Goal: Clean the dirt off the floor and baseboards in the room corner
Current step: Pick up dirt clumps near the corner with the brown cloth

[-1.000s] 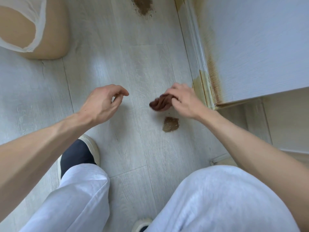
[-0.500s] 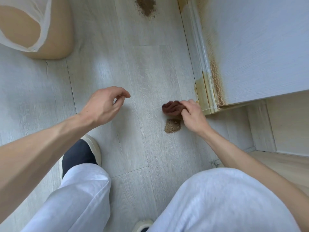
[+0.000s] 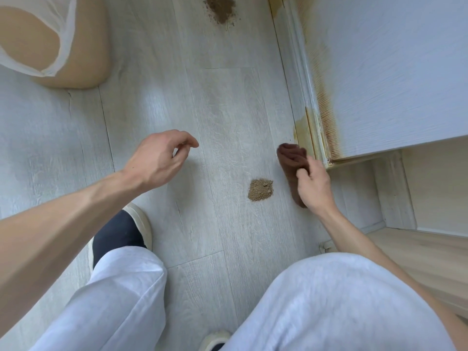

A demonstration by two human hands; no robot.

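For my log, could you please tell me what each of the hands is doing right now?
Left hand: open, fingers loosely curled, holding nothing.
Right hand: holding the cloth.

My head camera (the only view) looks steeply down from close above the pale grey wood-plank floor (image 3: 228,102), my white-trousered knees nearest its bottom edge.

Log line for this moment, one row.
right hand holds brown cloth at stained baseboard | left hand free | dirt pile unwiped
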